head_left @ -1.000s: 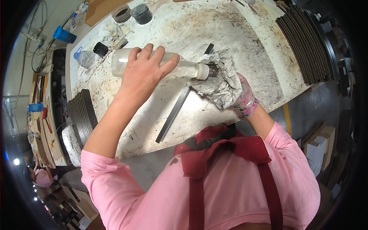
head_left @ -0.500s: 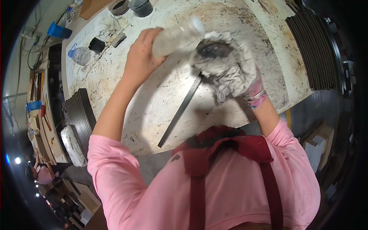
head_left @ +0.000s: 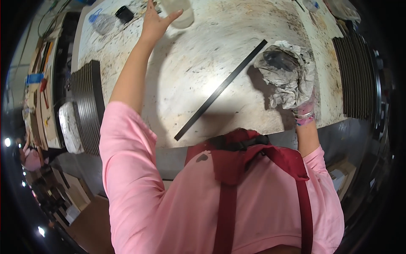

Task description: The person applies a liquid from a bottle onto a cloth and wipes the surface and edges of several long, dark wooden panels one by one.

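Observation:
At the far left of the table, my left hand (head_left: 156,24) is open, with fingers and thumb apart. Its thumb overlaps a translucent plastic bottle (head_left: 182,19) that is cut off by the top edge; whether they touch, I cannot tell. My right hand (head_left: 305,106) is wrapped in a crumpled whitish rag (head_left: 298,82) with a dark stained patch, which hides the fingers. Between the hands a long thin black strip (head_left: 220,89) lies slanting across the stained white table (head_left: 169,84).
Stacks of dark strips stand at the left (head_left: 86,106) and right (head_left: 357,76) table edges. Beside the left stack is a whitish wrapped bundle (head_left: 69,127). A clear bottle (head_left: 102,23) and a black cup (head_left: 124,15) are at the far left.
My left hand has moved away with the bottle, and its fingers have spread off it. The rag in my right hand has shifted right, off the black strip, whose whole length now shows.

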A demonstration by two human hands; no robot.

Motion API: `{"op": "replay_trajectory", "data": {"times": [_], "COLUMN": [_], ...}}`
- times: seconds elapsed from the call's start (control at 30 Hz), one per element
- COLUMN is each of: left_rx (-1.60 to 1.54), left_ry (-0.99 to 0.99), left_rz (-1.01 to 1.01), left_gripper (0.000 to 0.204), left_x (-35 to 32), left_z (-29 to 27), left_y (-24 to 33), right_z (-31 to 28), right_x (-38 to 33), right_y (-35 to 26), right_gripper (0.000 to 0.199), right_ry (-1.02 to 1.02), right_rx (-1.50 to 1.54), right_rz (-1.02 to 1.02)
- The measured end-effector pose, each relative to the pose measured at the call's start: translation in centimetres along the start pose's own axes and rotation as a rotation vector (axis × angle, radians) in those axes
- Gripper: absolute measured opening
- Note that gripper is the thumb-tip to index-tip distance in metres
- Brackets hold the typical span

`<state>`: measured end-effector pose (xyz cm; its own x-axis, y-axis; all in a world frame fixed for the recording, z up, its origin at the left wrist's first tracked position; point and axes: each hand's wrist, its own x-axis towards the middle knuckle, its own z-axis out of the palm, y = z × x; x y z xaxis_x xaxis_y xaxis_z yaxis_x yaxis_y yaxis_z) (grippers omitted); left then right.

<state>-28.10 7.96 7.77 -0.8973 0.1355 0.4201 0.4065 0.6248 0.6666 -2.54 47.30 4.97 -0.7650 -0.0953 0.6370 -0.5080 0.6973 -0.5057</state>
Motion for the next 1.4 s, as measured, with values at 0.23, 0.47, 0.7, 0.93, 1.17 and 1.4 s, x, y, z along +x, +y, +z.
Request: {"op": "replay_trajectory", "data": {"times": [0.23, 0.47, 0.7, 0.93, 1.17, 1.4], "left_rx": [-0.060, 0.172, 0.145, 0.104, 0.051, 0.102], "left_ry": [-0.721, -0.180, -0.036, -0.137, -0.112, -0.080], "left_rz": [-0.480, 0.002, -0.110, -0.134, -0.117, -0.095], "left_gripper": [0.075, 0.053, 0.033, 0.030, 0.024, 0.021], "left_x": [-22.5, -33.9, -33.9, -33.5, -32.9, -33.3], "left_z": [-13.9, -7.1, -5.0, -5.0, -5.9, -4.8], "left_y": [5.5, 5.7, 5.9, 5.2, 5.5, 4.7], "right_z": [-3.3, 5.5, 16.3, 14.4, 13.9, 15.8], "right_x": [1.1, 6.0, 3.3, 3.8, 4.0, 3.2], "right_y": [0.4, -13.4, -18.7, -17.6, -16.6, -21.6], "right_gripper": [0.062, 0.031, 0.038, 0.038, 0.044, 0.038], "right_ry": [-0.199, -0.429, -0.732, -0.698, -0.680, -0.682], "right_rx": [0.069, 0.606, 0.076, -0.103, -0.236, -0.109], "right_rz": [0.237, 0.573, -0.449, -0.194, -0.158, -0.218]}}
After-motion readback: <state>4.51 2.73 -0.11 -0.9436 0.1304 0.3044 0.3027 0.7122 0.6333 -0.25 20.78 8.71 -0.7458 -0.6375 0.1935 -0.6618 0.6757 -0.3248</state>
